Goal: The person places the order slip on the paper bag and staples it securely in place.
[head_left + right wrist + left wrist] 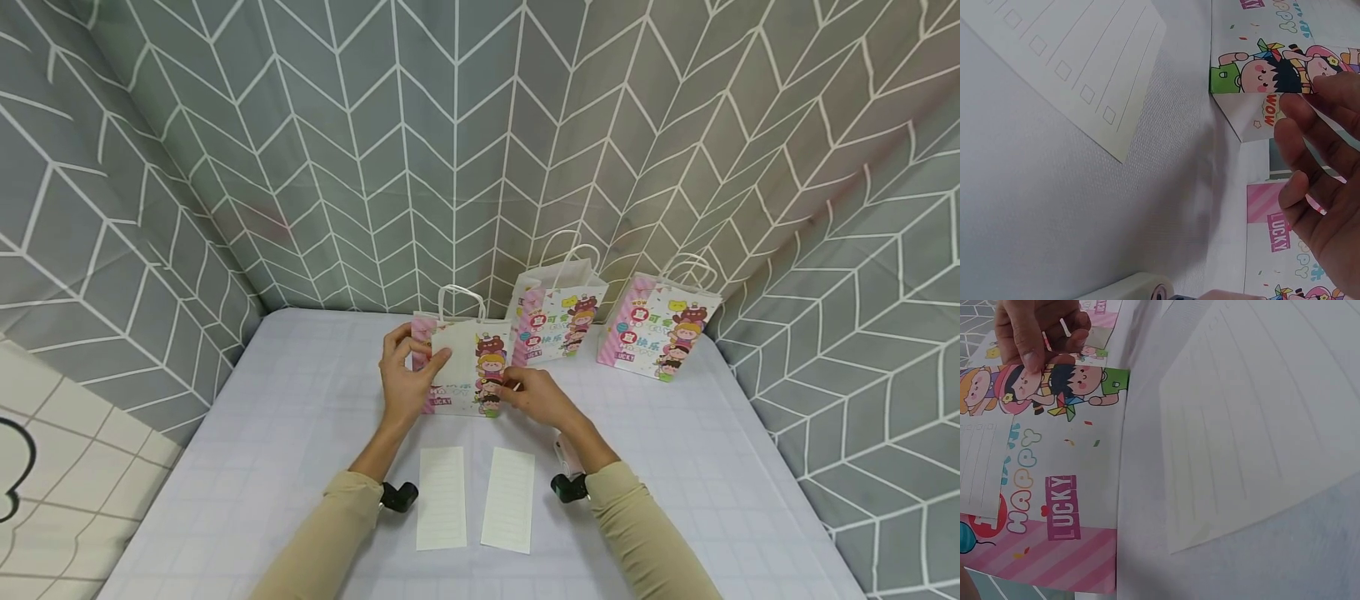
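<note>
A small paper gift bag [491,354] with cartoon figures and white twisted handles stands upright in the middle of the table. My left hand [405,375] grips its left side, the thumb lying over a cream lined paper card [452,354] flat against the front. At the bag's right edge my right hand [542,396] pinches, thumb on the printed front. In the right wrist view the other fingers of the right hand [1329,156] are loosely bent beside the bag [1254,62]. The left wrist view shows the card [982,469] over part of the print.
Two more lined cards, a left one [441,498] and a right one [507,500], lie in front. Behind to the right stand two matching bags, a nearer one [555,321] and a farther one [656,329]. A pinkish-white object [568,454] is partly hidden under the right forearm.
</note>
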The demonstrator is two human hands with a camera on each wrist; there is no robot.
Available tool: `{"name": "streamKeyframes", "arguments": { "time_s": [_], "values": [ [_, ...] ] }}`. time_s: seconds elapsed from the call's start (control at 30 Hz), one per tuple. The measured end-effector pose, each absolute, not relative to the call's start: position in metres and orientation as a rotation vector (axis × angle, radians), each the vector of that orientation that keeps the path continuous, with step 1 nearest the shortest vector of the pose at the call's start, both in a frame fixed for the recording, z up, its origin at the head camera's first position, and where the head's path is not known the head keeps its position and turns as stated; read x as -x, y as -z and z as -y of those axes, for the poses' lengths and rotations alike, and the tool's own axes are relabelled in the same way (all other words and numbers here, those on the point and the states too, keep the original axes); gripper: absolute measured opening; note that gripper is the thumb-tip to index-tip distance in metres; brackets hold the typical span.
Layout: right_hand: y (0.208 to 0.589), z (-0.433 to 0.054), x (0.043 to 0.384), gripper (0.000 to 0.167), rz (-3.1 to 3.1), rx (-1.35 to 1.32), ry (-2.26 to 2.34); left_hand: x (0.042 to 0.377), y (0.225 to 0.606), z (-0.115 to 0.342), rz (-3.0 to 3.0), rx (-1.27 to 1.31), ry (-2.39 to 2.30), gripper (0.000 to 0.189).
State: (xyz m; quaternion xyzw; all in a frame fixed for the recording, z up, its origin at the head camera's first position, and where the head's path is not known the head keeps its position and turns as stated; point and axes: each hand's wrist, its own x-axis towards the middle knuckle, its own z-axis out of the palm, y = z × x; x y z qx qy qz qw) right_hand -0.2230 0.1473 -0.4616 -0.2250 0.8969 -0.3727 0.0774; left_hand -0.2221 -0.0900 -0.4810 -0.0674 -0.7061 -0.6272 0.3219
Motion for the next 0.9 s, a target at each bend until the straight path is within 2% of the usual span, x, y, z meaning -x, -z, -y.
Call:
{"name": "streamKeyframes", "arguments": {
  "time_s": [0.3,0.6,0.9],
  "values": [
    [0.463,-0.146,0.223,0.013,-2.678,0.672,1.117,0.224,0.485,0.089,1.918,0.169,1.369,0.037],
    [0.463,-0.145,0.223,0.012,-2.707,0.652,1.093,0.226,0.482,0.095,2.017,0.27,0.944,0.069],
    [0.465,-0.145,0.224,0.011,-2.729,0.686,1.083,0.226,0.474,0.098,2.074,0.345,0.738,0.065]
  ]
}}
